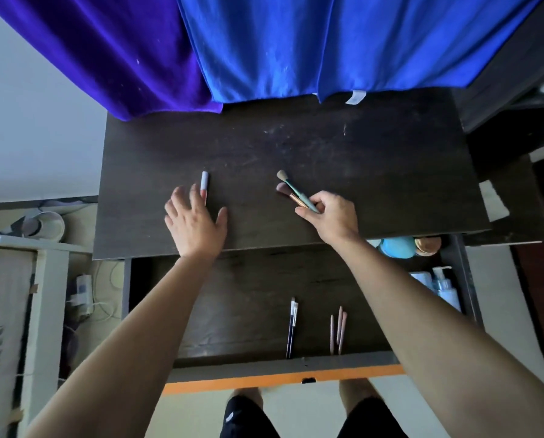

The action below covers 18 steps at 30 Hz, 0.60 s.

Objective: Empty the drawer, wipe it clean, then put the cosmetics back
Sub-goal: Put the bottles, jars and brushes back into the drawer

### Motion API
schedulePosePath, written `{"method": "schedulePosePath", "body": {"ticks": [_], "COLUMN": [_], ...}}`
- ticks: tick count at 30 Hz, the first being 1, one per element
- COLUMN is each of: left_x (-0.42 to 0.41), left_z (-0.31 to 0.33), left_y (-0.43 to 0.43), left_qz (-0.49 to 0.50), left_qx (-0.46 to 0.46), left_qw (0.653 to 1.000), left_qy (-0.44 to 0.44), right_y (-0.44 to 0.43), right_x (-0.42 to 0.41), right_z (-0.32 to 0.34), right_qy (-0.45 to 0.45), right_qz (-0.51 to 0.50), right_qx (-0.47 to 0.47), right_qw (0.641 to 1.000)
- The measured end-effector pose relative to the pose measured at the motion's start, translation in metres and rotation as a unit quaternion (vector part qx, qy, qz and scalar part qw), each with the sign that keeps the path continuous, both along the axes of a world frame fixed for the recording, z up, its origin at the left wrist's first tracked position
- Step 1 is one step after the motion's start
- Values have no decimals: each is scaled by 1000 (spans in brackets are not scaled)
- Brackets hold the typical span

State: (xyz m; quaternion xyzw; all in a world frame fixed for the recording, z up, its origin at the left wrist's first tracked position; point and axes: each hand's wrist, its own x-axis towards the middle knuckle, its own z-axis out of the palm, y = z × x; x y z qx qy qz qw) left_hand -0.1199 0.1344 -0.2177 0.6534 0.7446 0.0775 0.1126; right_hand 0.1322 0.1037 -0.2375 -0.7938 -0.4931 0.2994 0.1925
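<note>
The dark drawer point(232, 298) stands pulled out below the dark tabletop point(327, 153). My right hand point(330, 216) is over the tabletop, shut on two makeup brushes point(291, 189), one teal-handled and one gold. My left hand point(194, 219) hovers open with spread fingers just below a pale tube point(204, 181) lying on the tabletop. In the drawer lie thin dark brushes point(292, 327) and pink brushes point(338, 328). At its right end are a teal sponge case point(394, 248), a gold jar point(427, 246) and clear pump bottles point(444, 289).
Purple cloth point(112, 52) and blue cloth point(327, 42) hang over the table's far edge. A white shelf with a cup point(47, 226) stands at the left, cables on the floor beside it. The drawer's orange front edge point(264, 382) is near my legs.
</note>
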Motion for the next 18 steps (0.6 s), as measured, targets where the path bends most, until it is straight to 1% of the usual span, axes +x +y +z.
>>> {"method": "schedulePosePath", "body": {"ticks": [3, 6, 12, 15, 18], "left_x": [-4, -7, -32, -56, -80], "left_z": [-1, 3, 18, 27, 30], "left_y": [7, -4, -70, -96, -119], "left_qz": [37, 54, 66, 75, 74], "left_qx": [-38, -37, -84, -98, -118], "left_qw": [997, 992, 973, 964, 953], "left_qy": [-52, -111, -204, -236, -269], "right_y": [-24, -46, -84, -110, -138], "right_x": [-3, -9, -39, -68, -98], "right_z": [1, 5, 27, 39, 38], "right_qy": [-9, 3, 98, 146, 173], "right_qz": [4, 3, -50, -61, -67], "right_qx": [10, 12, -59, -70, -63], "right_qw": [1000, 1000, 992, 985, 981]}}
